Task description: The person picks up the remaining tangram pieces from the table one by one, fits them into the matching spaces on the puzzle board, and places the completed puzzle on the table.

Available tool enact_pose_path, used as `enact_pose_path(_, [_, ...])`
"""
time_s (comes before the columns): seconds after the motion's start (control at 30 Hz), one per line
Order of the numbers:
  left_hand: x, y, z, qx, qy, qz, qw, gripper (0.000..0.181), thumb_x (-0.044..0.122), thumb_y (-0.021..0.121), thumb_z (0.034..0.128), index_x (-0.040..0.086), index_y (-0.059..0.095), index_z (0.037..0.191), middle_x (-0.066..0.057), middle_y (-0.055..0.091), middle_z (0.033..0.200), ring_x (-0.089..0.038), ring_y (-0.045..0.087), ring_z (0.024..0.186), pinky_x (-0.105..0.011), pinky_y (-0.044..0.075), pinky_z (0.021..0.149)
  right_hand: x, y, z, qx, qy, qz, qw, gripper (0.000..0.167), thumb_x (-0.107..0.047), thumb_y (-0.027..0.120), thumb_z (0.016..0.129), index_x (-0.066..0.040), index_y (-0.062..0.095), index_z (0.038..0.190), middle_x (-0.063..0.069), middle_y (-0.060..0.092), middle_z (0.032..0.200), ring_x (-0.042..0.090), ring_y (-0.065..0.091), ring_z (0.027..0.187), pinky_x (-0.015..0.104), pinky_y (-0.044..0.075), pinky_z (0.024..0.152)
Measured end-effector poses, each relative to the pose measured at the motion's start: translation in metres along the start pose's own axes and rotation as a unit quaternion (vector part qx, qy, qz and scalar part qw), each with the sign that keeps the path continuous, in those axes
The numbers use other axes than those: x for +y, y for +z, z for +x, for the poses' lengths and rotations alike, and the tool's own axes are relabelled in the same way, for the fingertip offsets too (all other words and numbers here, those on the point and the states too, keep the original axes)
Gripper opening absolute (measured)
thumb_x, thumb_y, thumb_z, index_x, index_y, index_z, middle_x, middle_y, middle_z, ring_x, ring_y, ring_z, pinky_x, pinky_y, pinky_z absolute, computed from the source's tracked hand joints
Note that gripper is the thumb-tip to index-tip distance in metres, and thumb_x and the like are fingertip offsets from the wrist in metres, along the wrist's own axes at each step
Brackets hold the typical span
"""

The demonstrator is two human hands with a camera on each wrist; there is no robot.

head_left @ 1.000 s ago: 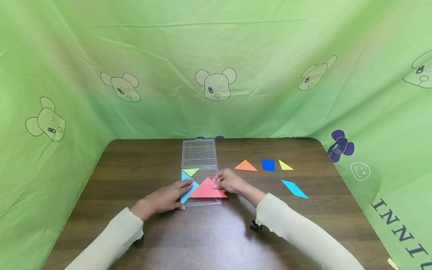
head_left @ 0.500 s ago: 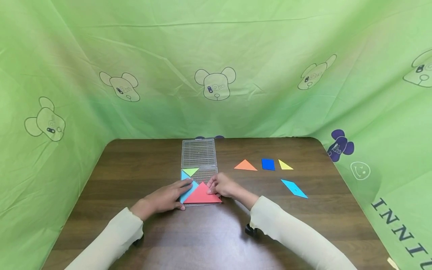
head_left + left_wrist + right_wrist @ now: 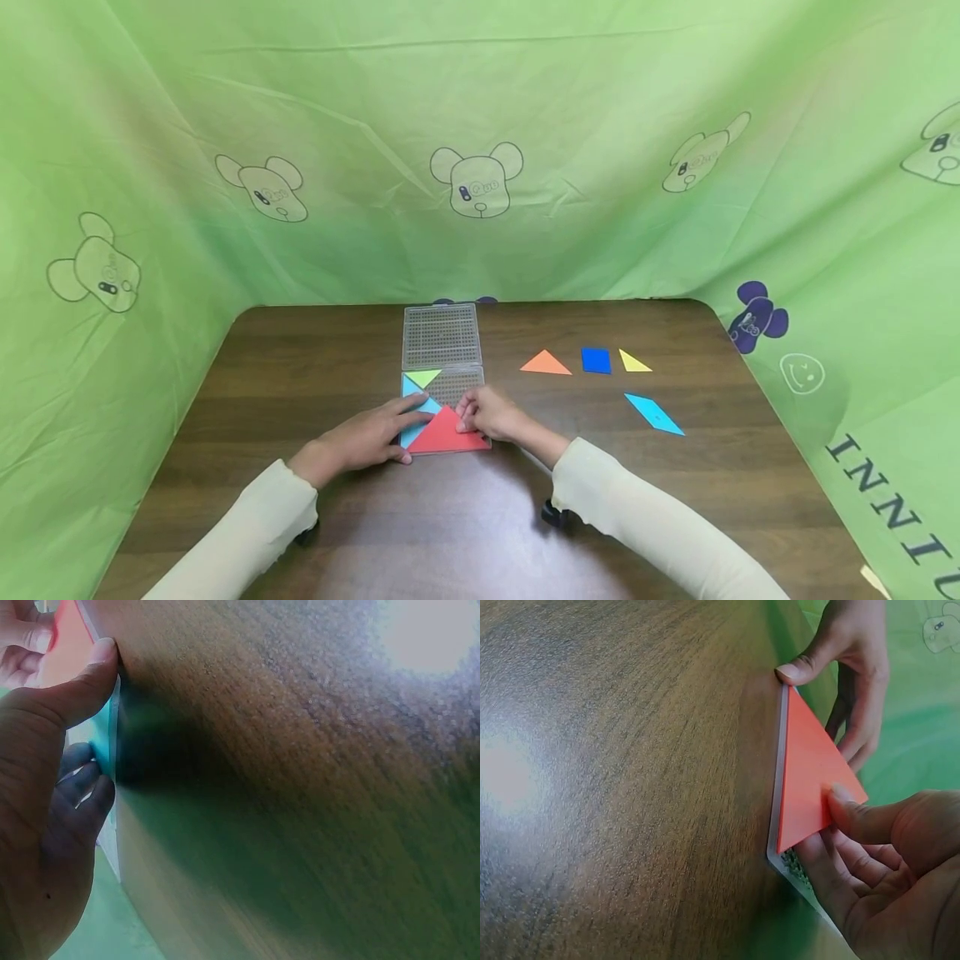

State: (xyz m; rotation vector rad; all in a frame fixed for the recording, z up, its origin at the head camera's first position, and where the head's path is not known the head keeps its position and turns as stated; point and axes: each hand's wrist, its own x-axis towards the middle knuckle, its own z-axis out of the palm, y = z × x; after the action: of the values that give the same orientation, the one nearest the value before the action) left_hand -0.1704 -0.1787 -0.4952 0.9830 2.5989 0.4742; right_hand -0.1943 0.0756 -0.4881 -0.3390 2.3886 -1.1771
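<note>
In the head view a clear hinged plastic case lies unfolded, its gridded lid (image 3: 441, 336) behind its near half (image 3: 457, 381). In that near half are a small light-green triangle (image 3: 422, 377) and a large light-blue triangle (image 3: 412, 436). My right hand (image 3: 493, 414) pinches a large red triangle (image 3: 438, 435) between thumb and fingers. The right wrist view has this red triangle (image 3: 806, 769) over the case's near edge, its right corner slightly inside the rim. My left hand (image 3: 369, 437) rests fingers on the light-blue triangle, thumb (image 3: 103, 656) at the case's near-left corner.
On the wooden table (image 3: 255, 400) to the right lie an orange triangle (image 3: 546, 363), a dark-blue square (image 3: 596, 361), a yellow triangle (image 3: 633, 361) and a bright-blue parallelogram (image 3: 654, 414). Green cloth (image 3: 360, 242) surrounds the table's back and sides.
My right hand has brought the red triangle nearer to me, left and down into the case's near half. My left hand has stayed in place, with its fingers shifting slightly.
</note>
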Motion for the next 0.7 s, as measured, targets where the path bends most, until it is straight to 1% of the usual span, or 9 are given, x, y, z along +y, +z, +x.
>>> enact_pose_path(0.17, [-0.0002,-0.0002,-0.0007,0.002,0.007,0.004,1.0000,0.065,0.032,0.076,0.0930,0.018,0.052,0.152,-0.011,0.029,0.169,-0.039,0.039,0.149,-0.051,0.050,0.108,-0.0003,0.0022,-0.0004,0.010,-0.023,-0.023,0.9994,0.010,0.001,0.079,0.084,-0.003,0.071,0.086,0.001,0.069,0.073,0.005,0.057,0.064,0.017,0.045,0.057])
enact_pose_path(0.2, [-0.0002,-0.0004,-0.0007,0.000,0.003,0.002,1.0000,0.065,0.033,0.076,0.0931,0.018,0.051,0.152,-0.010,0.028,0.169,-0.038,0.038,0.150,-0.050,0.050,0.108,-0.0004,0.0027,-0.0005,0.012,-0.025,-0.025,0.9993,0.010,0.000,0.080,0.084,-0.003,0.070,0.086,0.001,0.069,0.073,0.005,0.057,0.064,0.017,0.046,0.058])
enact_pose_path(0.4, [0.0009,-0.0001,0.0001,-0.008,-0.006,0.000,1.0000,0.065,0.035,0.076,0.0932,0.019,0.052,0.152,-0.007,0.026,0.170,-0.036,0.038,0.151,-0.047,0.050,0.109,-0.0007,0.0041,-0.0001,0.022,-0.022,-0.031,0.9990,0.012,-0.001,0.081,0.084,-0.005,0.070,0.085,0.000,0.067,0.072,0.007,0.057,0.066,0.019,0.046,0.061])
enact_pose_path(0.53, [0.0012,-0.0003,0.0006,-0.006,-0.002,0.004,1.0000,0.065,0.035,0.076,0.0929,0.018,0.053,0.151,-0.009,0.027,0.170,-0.037,0.039,0.150,-0.048,0.050,0.108,-0.0012,0.0039,0.0003,0.026,-0.021,-0.034,0.9989,0.011,-0.001,0.081,0.083,-0.004,0.071,0.086,-0.001,0.065,0.073,0.008,0.056,0.067,0.020,0.046,0.062])
enact_pose_path(0.7, [0.0010,-0.0008,0.0006,-0.008,-0.002,0.007,0.9999,0.065,0.035,0.076,0.0934,0.018,0.052,0.152,-0.009,0.027,0.170,-0.037,0.039,0.150,-0.048,0.050,0.108,-0.0014,0.0040,-0.0007,0.032,-0.022,-0.037,0.9986,0.011,-0.002,0.082,0.082,-0.005,0.072,0.085,-0.001,0.063,0.072,0.009,0.055,0.068,0.021,0.046,0.063])
